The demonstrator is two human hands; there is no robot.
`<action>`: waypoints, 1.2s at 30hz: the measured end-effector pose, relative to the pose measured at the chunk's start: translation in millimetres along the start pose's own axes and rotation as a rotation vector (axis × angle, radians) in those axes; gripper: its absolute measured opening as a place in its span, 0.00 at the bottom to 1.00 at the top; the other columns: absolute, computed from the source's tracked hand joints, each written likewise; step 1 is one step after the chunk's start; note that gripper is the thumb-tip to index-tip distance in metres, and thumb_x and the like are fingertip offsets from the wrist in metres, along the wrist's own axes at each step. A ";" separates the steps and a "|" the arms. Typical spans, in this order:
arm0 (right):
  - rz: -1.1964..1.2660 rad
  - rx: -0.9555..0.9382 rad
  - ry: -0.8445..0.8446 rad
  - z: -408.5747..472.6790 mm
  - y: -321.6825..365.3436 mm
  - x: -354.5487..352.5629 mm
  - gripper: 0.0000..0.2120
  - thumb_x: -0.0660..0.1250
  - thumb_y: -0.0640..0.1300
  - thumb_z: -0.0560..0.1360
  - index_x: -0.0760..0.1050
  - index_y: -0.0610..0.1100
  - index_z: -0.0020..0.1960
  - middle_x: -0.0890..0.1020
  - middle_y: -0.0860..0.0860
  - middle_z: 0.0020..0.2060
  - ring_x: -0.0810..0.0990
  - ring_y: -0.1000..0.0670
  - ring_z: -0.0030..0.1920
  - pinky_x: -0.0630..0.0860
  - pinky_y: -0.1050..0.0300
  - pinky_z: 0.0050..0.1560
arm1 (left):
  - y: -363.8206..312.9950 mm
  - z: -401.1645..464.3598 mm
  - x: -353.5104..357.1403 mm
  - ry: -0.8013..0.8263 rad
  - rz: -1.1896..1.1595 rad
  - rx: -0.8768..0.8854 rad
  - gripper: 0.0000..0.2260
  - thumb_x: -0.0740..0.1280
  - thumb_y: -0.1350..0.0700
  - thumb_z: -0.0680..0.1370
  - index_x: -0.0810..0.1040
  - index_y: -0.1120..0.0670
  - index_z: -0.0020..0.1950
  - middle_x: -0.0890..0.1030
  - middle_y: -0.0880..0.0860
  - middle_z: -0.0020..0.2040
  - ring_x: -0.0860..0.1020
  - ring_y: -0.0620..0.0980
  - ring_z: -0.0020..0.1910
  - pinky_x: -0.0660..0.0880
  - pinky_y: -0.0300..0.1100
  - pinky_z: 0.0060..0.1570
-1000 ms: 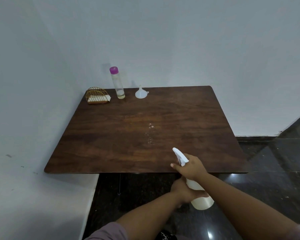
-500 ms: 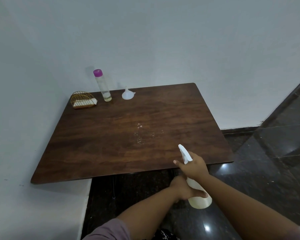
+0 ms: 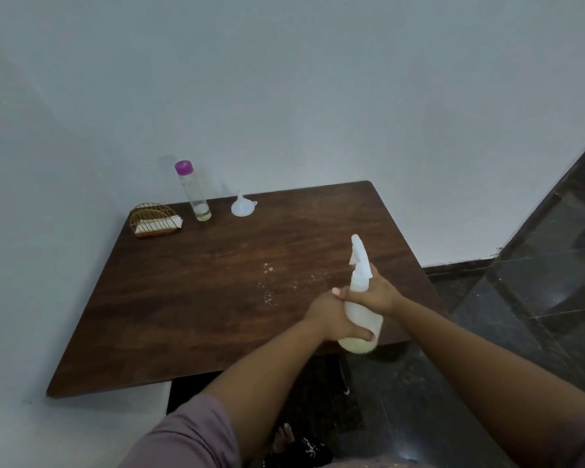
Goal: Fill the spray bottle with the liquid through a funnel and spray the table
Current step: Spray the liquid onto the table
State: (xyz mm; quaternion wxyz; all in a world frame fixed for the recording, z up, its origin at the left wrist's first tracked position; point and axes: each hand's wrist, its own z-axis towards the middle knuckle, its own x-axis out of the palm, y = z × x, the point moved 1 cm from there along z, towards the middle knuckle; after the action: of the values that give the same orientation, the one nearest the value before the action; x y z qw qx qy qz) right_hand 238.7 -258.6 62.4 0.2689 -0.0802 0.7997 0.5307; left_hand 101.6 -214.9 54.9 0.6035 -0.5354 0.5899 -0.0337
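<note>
Unlabelled spray bottle [image 3: 363,307] in hands [image 3: 355,309]

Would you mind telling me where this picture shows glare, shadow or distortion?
Head view: glare patches on the glossy dark floor tiles; the purple-capped clear bottle casts a soft shadow on the white wall; the wide angle skews the brown wooden table.

You had most of the wooden table [image 3: 190,309] bare, its whole left and middle open to a reach. Only the far left corner was crowded: a wire napkin holder [image 3: 156,220], a clear bottle with a purple cap [image 3: 194,190] and a white funnel [image 3: 243,205] stood in a row near the wall [image 3: 284,89]. Droplets [image 3: 267,282] lay mid-table. Your two hands [image 3: 331,315] and the spray bottle [image 3: 361,288] took the near right edge.
</note>
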 end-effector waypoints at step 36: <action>-0.218 -0.063 -0.116 441.0 83.4 45.9 0.43 0.78 0.52 0.62 0.59 0.52 0.71 0.72 0.49 0.60 0.74 0.50 0.56 0.76 0.48 0.58 | 185.1 371.7 -239.7 -0.141 -0.112 -0.067 0.34 0.71 0.53 0.76 0.58 0.47 0.77 0.66 0.54 0.72 0.69 0.56 0.69 0.69 0.52 0.69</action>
State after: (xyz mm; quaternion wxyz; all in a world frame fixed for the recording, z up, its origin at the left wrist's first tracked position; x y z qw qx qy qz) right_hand 317.6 177.3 -22.9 0.3679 -0.1443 0.7523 0.5272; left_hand 197.9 250.3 -10.1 0.6224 -0.5886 0.5158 -0.0099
